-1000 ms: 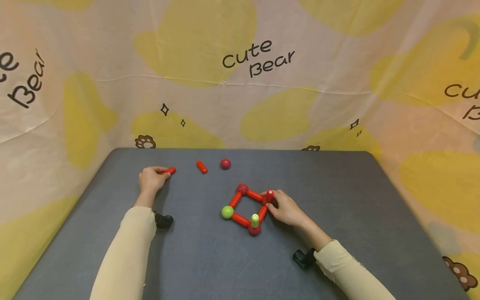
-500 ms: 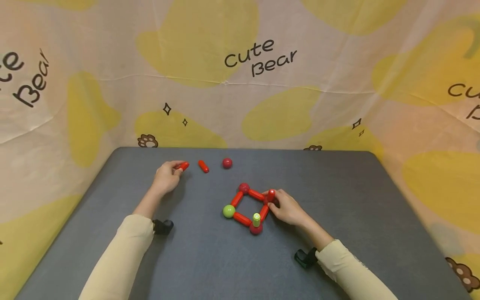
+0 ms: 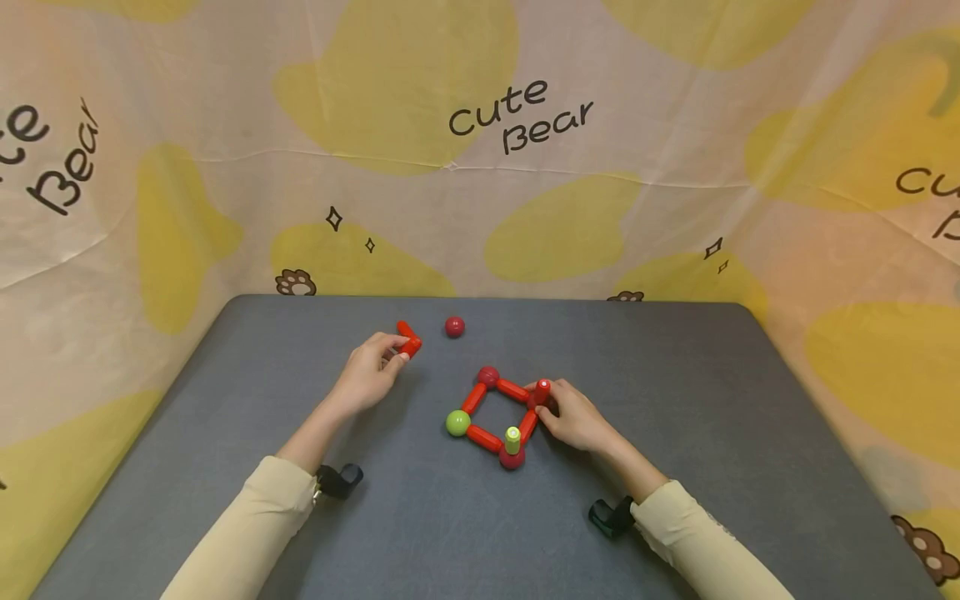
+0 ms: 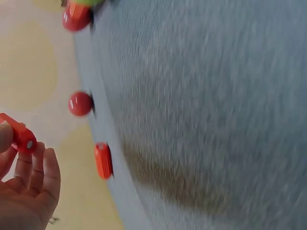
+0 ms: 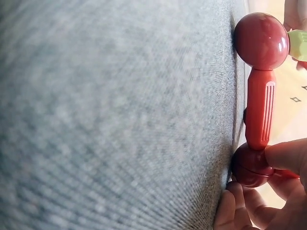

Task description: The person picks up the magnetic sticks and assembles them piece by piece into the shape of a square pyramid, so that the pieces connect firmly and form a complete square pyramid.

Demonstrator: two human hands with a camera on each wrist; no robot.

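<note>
A red stick [image 3: 411, 347] is pinched by the left hand [image 3: 367, 375], held just above the tabletop [image 3: 420, 533]; a loose stick [image 4: 103, 160] is seen lying beyond it, a lone red ball [image 3: 454, 327] near by. Over on the right, a corner ball [image 5: 250, 167], topped by an upright red peg [image 3: 542, 389], is gripped by the right hand [image 3: 576, 419]. A square frame [image 3: 484, 438] is formed there, its left corner filled by a green ball [image 3: 458, 423], its near corner topped by a green peg [image 3: 513, 439].
</note>
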